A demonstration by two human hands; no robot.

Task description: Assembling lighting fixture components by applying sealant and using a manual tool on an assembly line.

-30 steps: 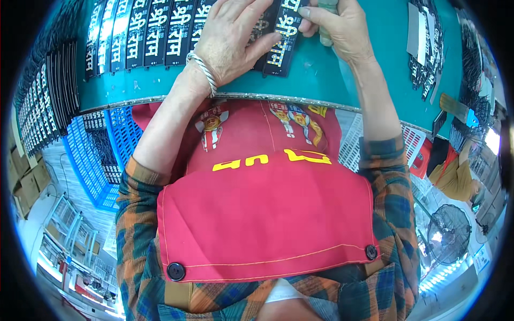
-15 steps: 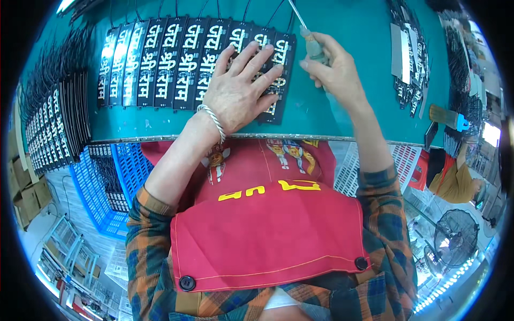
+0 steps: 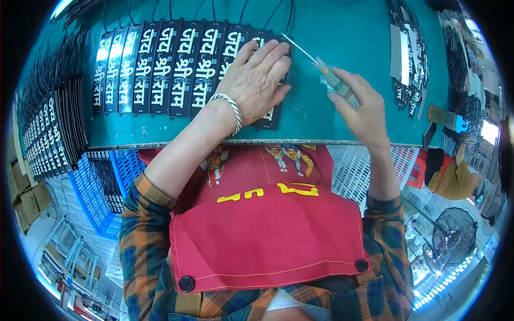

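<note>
A teal-topped table [image 3: 342, 27] fills the upper view of a workshop. Nearest is the wearer's red apron [image 3: 267, 235], over plaid sleeves; by the table's near edge stand a blue plastic crate [image 3: 88, 190] at left and a white perforated basket [image 3: 350, 171] at right. The left hand [image 3: 254, 85], with a twisted bracelet at its wrist, lies palm down, its grip open, over the right end of a row of black circuit boards [image 3: 165, 69] on the table. The right hand's grip [image 3: 361, 104] is closed around the translucent handle of a screwdriver [image 3: 336, 83], whose tip points up-left near the last board's top corner; contact is unclear. More boards are stacked at far left [image 3: 48, 134] and piled at right [image 3: 409, 69], near a flat brush [image 3: 445, 117]. Black cables run from the row's far ends.
</note>
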